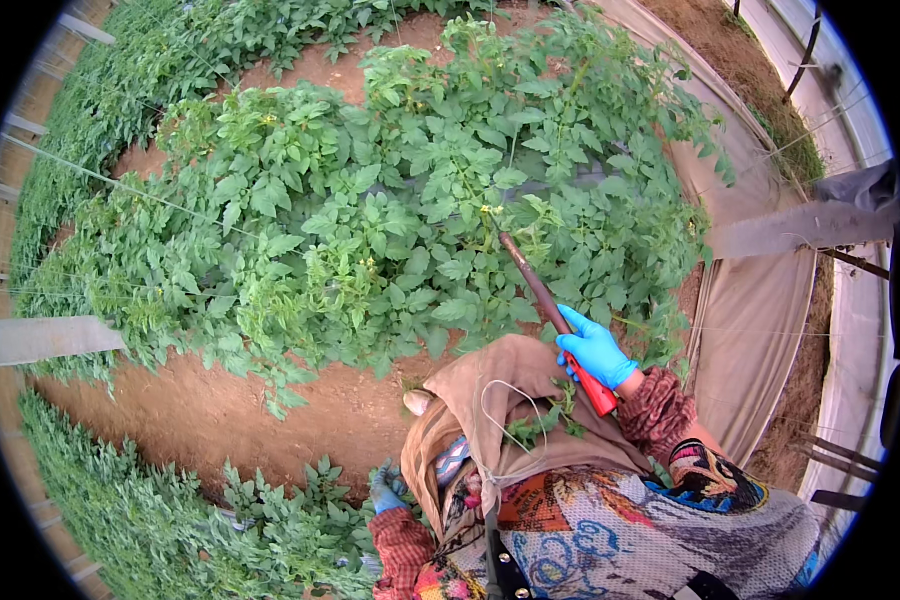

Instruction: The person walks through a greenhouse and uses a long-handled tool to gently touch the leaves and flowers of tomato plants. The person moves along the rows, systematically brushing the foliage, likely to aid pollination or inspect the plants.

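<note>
My right hand, in a blue glove, grips the red handle of a slim wand with a dark brown shaft. The thin tip points away from me and appears close to a small cluster of yellow flowers on a tomato plant. Low by my left side hangs my left hand in a soiled blue glove, beside leaves of the lower row; its fingers are partly hidden, so whether they hold anything is unclear. A brown cloth apron tied at my waist carries some cut green sprigs.
Between the rows runs a bare soil path. Another tomato row borders it below. Strings stretch across the plants. Pale posts stand left, another right. Tan sheeting lies along the right side.
</note>
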The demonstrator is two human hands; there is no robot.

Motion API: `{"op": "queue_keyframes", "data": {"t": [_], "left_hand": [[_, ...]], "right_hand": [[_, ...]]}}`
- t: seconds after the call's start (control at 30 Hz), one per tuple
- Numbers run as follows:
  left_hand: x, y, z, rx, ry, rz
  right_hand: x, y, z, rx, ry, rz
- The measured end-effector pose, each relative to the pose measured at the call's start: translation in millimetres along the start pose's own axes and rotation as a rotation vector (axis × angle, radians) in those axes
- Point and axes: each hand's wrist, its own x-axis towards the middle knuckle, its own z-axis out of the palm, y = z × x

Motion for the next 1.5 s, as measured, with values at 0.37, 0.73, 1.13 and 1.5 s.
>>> {"op": "queue_keyframes", "data": {"t": [0.37,0.73,1.13,1.5], "left_hand": [[45.5,32.4,-49.8,0.016,-0.060,-0.055],[53.1,62.9,-167.1,-0.053,0.036,-0.056],[27.2,45.1,-203.4,0.039,0.289,-0.084],[-13.1,112.9,-51.5,0.109,0.064,0.010]], "right_hand": [[0.1,24.2,57.1,0.015,0.090,-0.070],[189.7,67.2,87.8,-0.487,0.308,-0.068],[192.1,57.2,72.8,-0.624,0.240,-0.157],[83.2,5.2,115.7,-0.724,-0.168,-0.284]]}}
